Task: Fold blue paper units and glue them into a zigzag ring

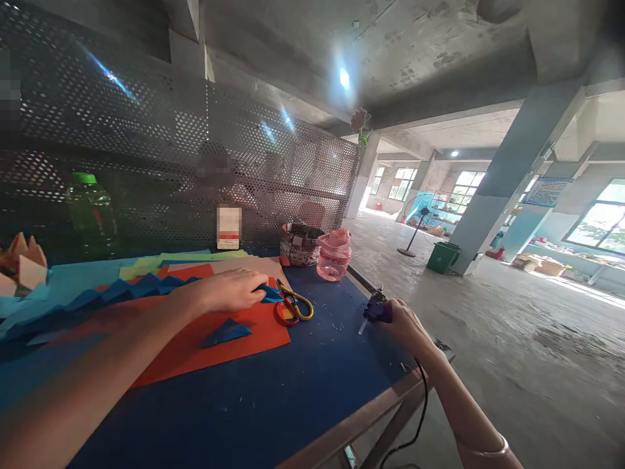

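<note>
My left hand pinches a small folded blue paper piece above the orange paper sheets. Just right of that piece lie scissors with yellow and red handles. Another folded blue paper triangle rests on the orange sheet below my left hand. A zigzag row of folded blue paper runs leftward, partly behind my left forearm. At the table's right edge, my right hand is closed around a dark purple corded glue gun, with a translucent stick showing at it.
A pink translucent jug and a round woven basket stand at the back. A green-capped bottle and a white-and-red box stand by the perforated metal panel. The black cord hangs off the table edge.
</note>
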A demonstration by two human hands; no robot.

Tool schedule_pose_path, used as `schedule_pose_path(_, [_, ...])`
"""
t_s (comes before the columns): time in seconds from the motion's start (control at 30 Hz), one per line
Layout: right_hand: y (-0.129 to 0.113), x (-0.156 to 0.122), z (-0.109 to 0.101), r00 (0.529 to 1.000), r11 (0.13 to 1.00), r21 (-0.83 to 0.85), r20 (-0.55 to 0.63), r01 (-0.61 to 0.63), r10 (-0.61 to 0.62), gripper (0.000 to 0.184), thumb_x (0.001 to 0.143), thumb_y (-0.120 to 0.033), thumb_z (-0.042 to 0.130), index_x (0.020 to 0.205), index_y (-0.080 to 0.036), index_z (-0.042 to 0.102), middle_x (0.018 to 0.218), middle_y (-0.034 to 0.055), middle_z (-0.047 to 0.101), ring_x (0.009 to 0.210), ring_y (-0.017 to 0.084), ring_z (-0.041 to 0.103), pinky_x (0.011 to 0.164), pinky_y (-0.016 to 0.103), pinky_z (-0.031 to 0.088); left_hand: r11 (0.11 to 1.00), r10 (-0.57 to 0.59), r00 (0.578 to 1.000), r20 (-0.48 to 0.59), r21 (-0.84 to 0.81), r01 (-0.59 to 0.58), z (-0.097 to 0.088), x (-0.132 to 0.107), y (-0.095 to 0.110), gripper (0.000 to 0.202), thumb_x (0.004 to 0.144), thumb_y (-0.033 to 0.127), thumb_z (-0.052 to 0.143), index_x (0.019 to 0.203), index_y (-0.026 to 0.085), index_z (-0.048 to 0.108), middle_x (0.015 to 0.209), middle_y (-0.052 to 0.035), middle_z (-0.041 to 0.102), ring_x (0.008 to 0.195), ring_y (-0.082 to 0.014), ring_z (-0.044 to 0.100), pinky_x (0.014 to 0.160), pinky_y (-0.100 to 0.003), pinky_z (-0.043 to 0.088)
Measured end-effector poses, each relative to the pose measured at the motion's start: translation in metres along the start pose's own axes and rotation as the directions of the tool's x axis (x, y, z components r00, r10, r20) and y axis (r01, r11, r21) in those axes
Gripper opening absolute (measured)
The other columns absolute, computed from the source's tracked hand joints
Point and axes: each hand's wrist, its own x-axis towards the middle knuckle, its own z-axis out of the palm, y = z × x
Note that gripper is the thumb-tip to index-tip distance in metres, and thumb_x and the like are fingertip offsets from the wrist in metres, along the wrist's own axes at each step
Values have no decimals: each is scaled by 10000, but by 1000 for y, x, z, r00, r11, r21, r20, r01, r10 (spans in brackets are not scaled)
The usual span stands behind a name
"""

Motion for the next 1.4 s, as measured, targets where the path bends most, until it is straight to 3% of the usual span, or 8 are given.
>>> schedule_pose_path(0.33, [-15,-17,-17,991,990,-56,-27,127,-129,335,772,-385,624,1043,-193,663,1037,120,652,912,263,605,786,366,433,1000,-18,999,36,1,18,0,1,0,274,860,259,327,837,186,590,808,-81,649,701,-201,578,574,-290,353])
schedule_pose_path(0.43, [-63,-32,-28,954,961,23,-128,276,-271,261,862,-319,513,1069,-222,637,1037,98,645,948,255,585,805,373,425,999,-28,998,55,40,26,-2,-1,0,311,869,304,328,910,171,606,871,-96,654,720,-207,580,589,-294,367])
schedule_pose_path(0.63, [-185,-49,-8,767,740,350,87,574,-636,214,893,-246,492,1052,-209,630,994,74,656,917,197,614,775,294,433,999,-39,999,31,34,38,-7,-5,-1,308,881,276,333,974,167,605,1012,-97,662,895,-215,592,701,-290,396])
schedule_pose_path(0.87, [-249,-14,41,842,841,347,205,415,-499,362,887,-478,460,943,-169,642,913,100,643,851,223,605,688,303,399,997,-38,999,13,64,37,-9,-7,-4,310,872,296,343,953,166,612,969,-98,676,813,-206,605,692,-292,410])
schedule_pose_path(1.07, [-251,-14,57,817,795,431,193,427,-543,179,757,-318,651,858,-171,635,812,36,606,757,166,549,638,250,365,997,-50,999,9,59,49,-6,-4,-7,305,869,294,351,964,173,615,979,-94,678,818,-203,605,707,-291,420])
schedule_pose_path(1.27, [-215,-8,24,689,572,677,133,462,-713,96,734,-211,668,825,-182,663,819,1,643,722,120,550,642,219,389,998,-52,999,-1,47,52,-10,-7,-8,303,876,308,341,937,174,607,928,-80,669,765,-183,592,651,-272,408])
schedule_pose_path(1.33, [-199,1,12,728,537,729,78,424,-681,84,762,-209,628,828,-173,666,794,-2,640,689,109,537,620,212,391,998,-48,999,-2,44,48,-11,-8,-9,297,877,305,335,909,177,601,906,-75,662,737,-176,583,616,-268,391])
schedule_pose_path(1.4, [-186,12,6,841,550,755,-2,356,-541,134,805,-247,575,865,-162,660,704,-10,612,599,98,495,558,210,371,998,-53,999,7,45,53,-11,-8,-10,291,879,303,332,890,181,596,892,-69,658,725,-171,576,590,-263,371])
